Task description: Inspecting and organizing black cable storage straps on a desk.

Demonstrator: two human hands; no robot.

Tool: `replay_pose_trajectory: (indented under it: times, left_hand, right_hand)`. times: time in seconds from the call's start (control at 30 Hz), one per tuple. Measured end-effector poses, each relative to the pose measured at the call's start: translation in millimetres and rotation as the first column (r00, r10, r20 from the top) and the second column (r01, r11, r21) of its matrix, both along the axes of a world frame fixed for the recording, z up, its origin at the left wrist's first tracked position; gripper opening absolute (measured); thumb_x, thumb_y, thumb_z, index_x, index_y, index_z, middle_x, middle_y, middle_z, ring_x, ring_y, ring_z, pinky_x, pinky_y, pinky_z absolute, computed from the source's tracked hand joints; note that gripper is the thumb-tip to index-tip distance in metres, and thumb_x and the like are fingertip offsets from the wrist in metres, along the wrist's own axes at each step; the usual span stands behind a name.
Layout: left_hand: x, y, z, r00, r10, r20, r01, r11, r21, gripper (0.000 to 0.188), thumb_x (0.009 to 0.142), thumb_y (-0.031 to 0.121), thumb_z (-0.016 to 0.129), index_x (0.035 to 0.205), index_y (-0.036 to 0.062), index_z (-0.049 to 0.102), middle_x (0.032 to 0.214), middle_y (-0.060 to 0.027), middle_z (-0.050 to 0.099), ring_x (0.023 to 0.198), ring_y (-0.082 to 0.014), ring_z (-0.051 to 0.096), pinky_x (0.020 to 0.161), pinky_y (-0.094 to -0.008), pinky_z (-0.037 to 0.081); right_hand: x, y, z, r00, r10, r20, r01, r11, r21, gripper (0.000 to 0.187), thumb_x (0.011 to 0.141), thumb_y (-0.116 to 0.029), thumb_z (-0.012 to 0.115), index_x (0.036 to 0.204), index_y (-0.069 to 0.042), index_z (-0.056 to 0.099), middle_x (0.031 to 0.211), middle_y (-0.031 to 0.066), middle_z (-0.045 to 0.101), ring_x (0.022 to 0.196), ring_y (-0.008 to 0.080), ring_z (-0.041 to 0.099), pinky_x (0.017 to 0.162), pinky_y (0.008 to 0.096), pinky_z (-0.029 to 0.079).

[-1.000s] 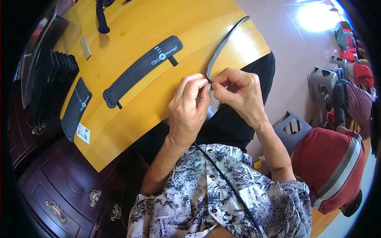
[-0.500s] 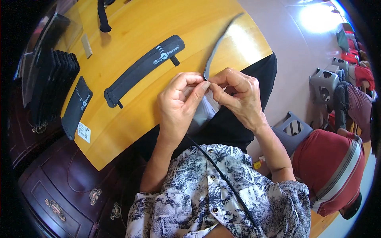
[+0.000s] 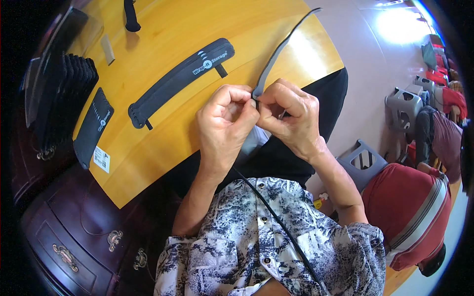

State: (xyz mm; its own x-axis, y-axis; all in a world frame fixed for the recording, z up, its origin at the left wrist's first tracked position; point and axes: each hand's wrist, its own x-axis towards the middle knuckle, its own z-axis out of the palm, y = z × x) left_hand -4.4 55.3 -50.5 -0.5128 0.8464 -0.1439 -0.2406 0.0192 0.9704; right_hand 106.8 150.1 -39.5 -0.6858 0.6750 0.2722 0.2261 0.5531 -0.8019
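Note:
A narrow dark grey strap (image 3: pixel 271 61) rises from my fingertips and curves away over the table's right part. My left hand (image 3: pixel 222 123) pinches its near end between thumb and forefinger. My right hand (image 3: pixel 292 116) is closed on that same end, fingertips almost touching the left ones. The pinched tip is mostly hidden by the fingers. Beyond my left hand, a black padded strap bundle (image 3: pixel 173 86) with white print lies on the yellow table (image 3: pixel 163 158), small tabs sticking out. Another printed black strap (image 3: pixel 94 130) lies at the table's left edge, beside a white label (image 3: pixel 101 159).
Several black straps (image 3: pixel 74 98) stand stacked at far left, near a small wooden strip (image 3: pixel 107 49). A black strap-like piece (image 3: pixel 131 17) is at the top. Dark drawers (image 3: pixel 69 237) are below left. At right are a grey stool (image 3: pixel 363 163) and a person in red (image 3: pixel 402 212).
The strap's free end has swung up and right, and its flat side shows more. My fingertips have shifted slightly on its near end. The table appears slightly shifted in view.

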Motion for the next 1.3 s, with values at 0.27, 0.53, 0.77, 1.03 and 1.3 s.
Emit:
replay_pose_trajectory:
  times: [0.27,0.53,0.77,1.03,1.3]
  left_hand:
    - [-1,4,2,0.931,-0.008,0.364,-0.058,0.984,0.171,0.009,0.086,-0.004,0.06,0.091,-0.002,0.053,0.093,-0.0088,0.062,0.08,-0.0087,0.061,0.073,-0.0228,0.052]
    - [8,14,21,0.986,-0.151,0.072,0.141,0.981,0.134,0.019,0.093,0.018,0.061,0.09,0.0009,0.052,0.076,0.0002,0.056,0.066,-0.0055,0.051,0.061,-0.0206,0.045]
    - [11,21,12,0.923,-0.337,0.185,0.277,0.917,0.288,0.015,0.098,0.016,0.051,0.09,0.0034,0.055,0.085,-0.0007,0.055,0.074,-0.005,0.049,0.067,-0.0197,0.04]
    - [25,39,25,0.939,-0.325,0.116,0.252,0.876,0.41,0.013,0.096,0.01,0.053,0.087,0.0012,0.052,0.093,-0.0046,0.054,0.075,-0.007,0.052,0.068,-0.0214,0.045]
    - [29,46,32,0.927,-0.37,0.06,0.319,0.862,0.393,0.013,0.096,0.012,0.053,0.094,-0.0006,0.054,0.108,-0.0069,0.054,0.086,-0.0095,0.054,0.081,-0.0246,0.046]
  right_hand:
    - [4,8,12,0.929,-0.336,-0.155,-0.041,0.325,-0.945,0.002,0.082,-0.003,0.057,0.08,-0.003,0.056,0.068,0.0008,0.056,0.05,0.0048,0.046,0.045,0.0195,0.037]
    - [17,-6,34,0.96,-0.173,-0.222,-0.052,0.666,-0.744,0.005,0.083,-0.002,0.059,0.08,-0.002,0.054,0.077,0.0005,0.057,0.072,0.0042,0.055,0.059,0.0168,0.043]
    - [38,23,22,0.779,-0.524,-0.344,-0.469,-0.124,-0.874,0.002,0.086,-0.005,0.052,0.086,-0.003,0.052,0.077,0.0048,0.053,0.049,0.0016,0.035,0.038,0.0136,0.021]
    - [41,3,40,0.813,-0.337,-0.475,-0.188,0.619,-0.762,0.029,0.075,-0.004,0.066,0.102,-0.003,0.054,0.09,0.0044,0.049,0.066,0.0074,0.044,0.055,0.0198,0.043]
    - [36,10,44,0.903,-0.282,-0.324,0.171,0.928,-0.332,0.026,0.095,-0.02,0.057,0.108,0.001,0.066,0.092,0.0031,0.05,0.065,0.0049,0.043,0.054,0.0185,0.039]
